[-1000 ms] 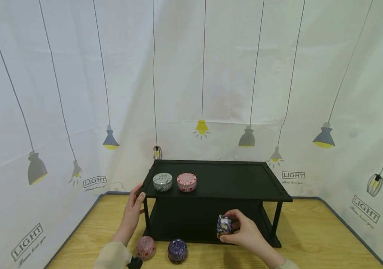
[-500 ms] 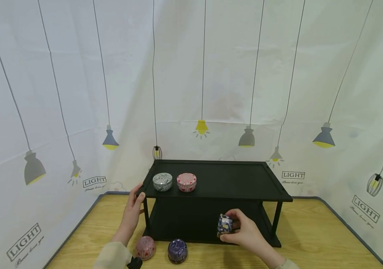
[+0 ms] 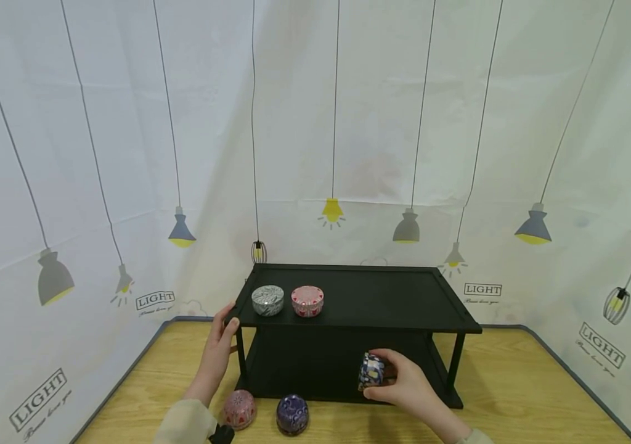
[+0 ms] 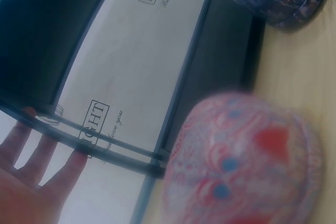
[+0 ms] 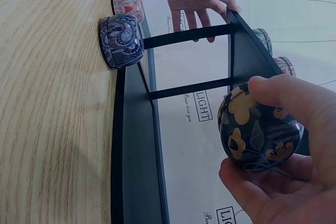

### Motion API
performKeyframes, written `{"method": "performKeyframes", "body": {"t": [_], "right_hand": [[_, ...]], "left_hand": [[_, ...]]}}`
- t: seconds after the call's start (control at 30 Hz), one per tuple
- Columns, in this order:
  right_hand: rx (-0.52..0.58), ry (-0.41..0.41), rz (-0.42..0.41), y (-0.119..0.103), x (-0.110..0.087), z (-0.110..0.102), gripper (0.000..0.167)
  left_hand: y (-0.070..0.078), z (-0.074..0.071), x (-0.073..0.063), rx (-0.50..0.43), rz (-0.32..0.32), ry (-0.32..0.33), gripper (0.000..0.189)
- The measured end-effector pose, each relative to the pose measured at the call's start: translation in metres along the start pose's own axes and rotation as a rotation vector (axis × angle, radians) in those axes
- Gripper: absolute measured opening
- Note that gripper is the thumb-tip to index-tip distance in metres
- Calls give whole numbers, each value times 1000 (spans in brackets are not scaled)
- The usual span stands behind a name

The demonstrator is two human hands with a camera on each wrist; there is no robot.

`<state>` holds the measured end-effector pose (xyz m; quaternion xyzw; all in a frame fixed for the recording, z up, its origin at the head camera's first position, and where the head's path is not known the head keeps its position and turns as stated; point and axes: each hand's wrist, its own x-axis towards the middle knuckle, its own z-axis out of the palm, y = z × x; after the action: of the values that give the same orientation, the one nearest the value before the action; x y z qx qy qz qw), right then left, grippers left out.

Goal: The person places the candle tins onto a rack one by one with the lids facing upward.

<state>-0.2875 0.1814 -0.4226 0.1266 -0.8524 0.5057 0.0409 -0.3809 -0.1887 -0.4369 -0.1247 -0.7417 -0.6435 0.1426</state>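
In the head view my right hand holds a dark blue floral tin on its side, between thumb and fingers. It is in the air before the lower level of a black two-tier shelf. In the right wrist view the tin shows yellow flowers. My left hand touches the shelf's front left corner, its fingers fairly straight beside the post in the left wrist view. A grey-white tin and a pink tin with red hearts stand on the top level.
Before the shelf, on the wooden table, stand a pink patterned tin and a purple-blue tin. The pink one is close to the left wrist. A white backdrop with printed lamps surrounds the table at the back and sides.
The blue floral tin has tilted and shifted very slightly right in my right hand. My left hand and the other tins stay in place.
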Motion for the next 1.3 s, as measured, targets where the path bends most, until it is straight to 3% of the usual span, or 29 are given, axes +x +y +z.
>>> {"method": "performKeyframes", "body": {"t": [1.3], "right_hand": [[40, 28, -10, -4, -4, -2, 65]], "left_hand": [[4, 0, -3, 0, 1, -10, 53]]}}
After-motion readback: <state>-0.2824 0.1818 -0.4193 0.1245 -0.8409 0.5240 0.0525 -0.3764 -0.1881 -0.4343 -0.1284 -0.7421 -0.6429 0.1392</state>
